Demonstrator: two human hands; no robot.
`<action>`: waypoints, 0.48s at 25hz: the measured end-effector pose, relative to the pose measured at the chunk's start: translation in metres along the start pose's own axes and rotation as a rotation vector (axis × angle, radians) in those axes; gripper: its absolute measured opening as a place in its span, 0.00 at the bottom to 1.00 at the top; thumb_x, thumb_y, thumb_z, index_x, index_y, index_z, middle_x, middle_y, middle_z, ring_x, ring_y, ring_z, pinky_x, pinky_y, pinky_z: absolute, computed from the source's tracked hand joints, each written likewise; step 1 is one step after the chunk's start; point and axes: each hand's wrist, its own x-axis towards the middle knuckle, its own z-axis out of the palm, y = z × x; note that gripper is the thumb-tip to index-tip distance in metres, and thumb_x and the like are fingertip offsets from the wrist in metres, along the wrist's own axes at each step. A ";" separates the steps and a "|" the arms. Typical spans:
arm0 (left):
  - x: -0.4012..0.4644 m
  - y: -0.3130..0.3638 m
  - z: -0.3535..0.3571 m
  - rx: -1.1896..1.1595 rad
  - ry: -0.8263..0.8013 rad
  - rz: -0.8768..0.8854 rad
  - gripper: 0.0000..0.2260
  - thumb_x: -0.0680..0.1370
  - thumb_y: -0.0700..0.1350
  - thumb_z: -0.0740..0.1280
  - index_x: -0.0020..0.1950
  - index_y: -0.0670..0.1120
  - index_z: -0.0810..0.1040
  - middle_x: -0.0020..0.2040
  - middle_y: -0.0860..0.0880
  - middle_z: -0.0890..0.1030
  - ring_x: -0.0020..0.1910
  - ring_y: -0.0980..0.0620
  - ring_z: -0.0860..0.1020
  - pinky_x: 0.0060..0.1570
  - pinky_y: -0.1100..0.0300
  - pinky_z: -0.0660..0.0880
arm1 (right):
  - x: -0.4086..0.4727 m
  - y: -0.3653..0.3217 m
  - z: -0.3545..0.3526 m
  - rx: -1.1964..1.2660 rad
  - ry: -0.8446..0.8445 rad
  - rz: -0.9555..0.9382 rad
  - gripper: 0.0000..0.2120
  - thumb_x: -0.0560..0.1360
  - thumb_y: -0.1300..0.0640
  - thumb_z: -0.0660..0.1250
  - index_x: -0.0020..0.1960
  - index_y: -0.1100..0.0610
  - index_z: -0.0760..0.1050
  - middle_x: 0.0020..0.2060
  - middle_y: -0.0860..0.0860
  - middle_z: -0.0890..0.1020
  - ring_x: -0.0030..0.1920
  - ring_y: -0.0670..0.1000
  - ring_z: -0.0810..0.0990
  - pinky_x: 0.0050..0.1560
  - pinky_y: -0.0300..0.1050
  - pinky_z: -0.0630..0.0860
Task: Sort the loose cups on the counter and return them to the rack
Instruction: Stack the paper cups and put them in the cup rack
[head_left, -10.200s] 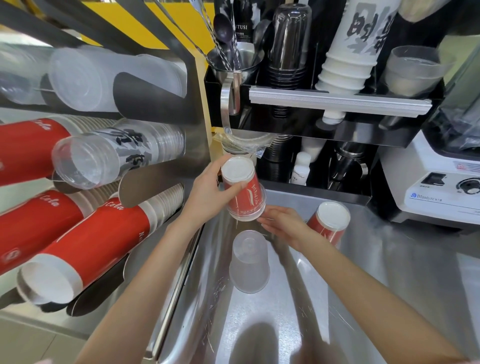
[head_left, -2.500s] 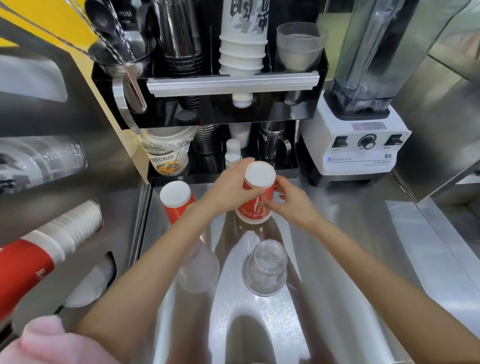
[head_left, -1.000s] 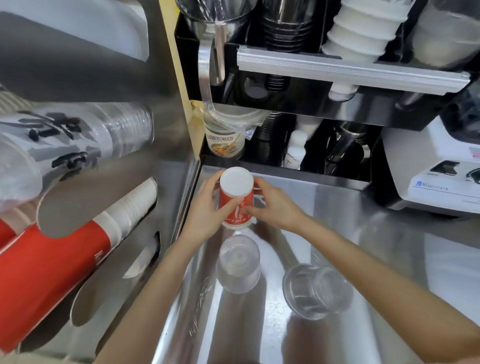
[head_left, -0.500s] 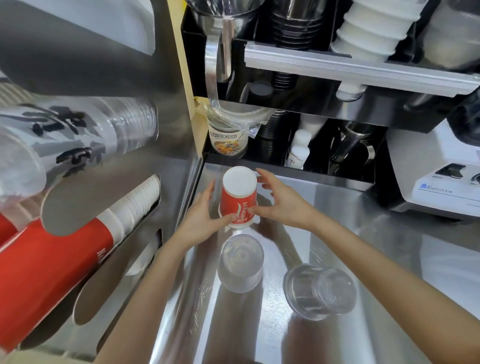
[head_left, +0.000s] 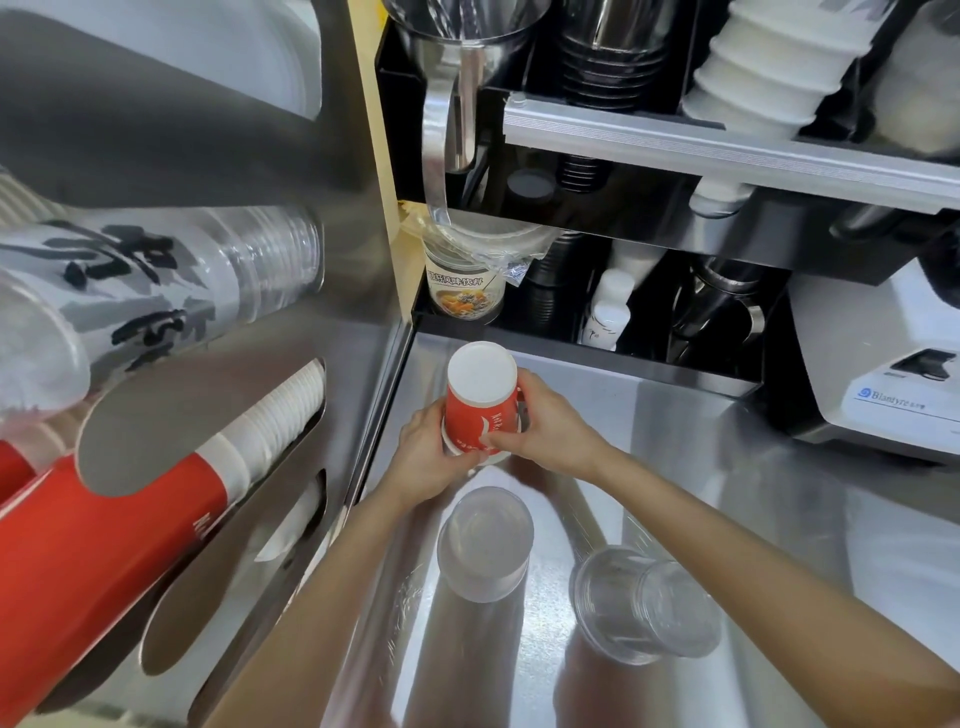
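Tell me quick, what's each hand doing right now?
Left hand: closed on the upside-down red paper cup, gripping its left side.
Right hand: closed on the same cup's right side.

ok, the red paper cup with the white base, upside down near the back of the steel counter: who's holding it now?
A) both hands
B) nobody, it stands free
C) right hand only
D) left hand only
A: the left hand and the right hand each wrap one side of the inverted red paper cup, white base facing up, above the steel counter.
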 end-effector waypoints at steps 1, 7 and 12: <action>-0.001 0.003 -0.001 -0.004 0.003 -0.007 0.36 0.59 0.56 0.71 0.64 0.47 0.66 0.61 0.43 0.75 0.59 0.44 0.75 0.60 0.44 0.74 | 0.000 0.000 0.000 0.010 0.003 -0.002 0.35 0.67 0.57 0.72 0.69 0.54 0.58 0.66 0.55 0.70 0.64 0.53 0.71 0.60 0.42 0.69; -0.007 0.017 -0.005 -0.052 0.002 0.028 0.37 0.60 0.54 0.73 0.66 0.49 0.64 0.65 0.45 0.70 0.60 0.44 0.75 0.60 0.44 0.74 | -0.009 -0.006 -0.009 0.059 0.053 -0.018 0.35 0.67 0.57 0.72 0.69 0.54 0.59 0.66 0.53 0.70 0.64 0.53 0.71 0.60 0.42 0.70; -0.014 0.038 -0.011 -0.027 0.033 0.124 0.34 0.67 0.47 0.74 0.69 0.47 0.62 0.66 0.45 0.67 0.64 0.47 0.71 0.63 0.55 0.69 | -0.027 -0.021 -0.025 0.043 0.142 -0.065 0.34 0.68 0.57 0.72 0.69 0.54 0.59 0.66 0.53 0.70 0.61 0.48 0.71 0.58 0.39 0.68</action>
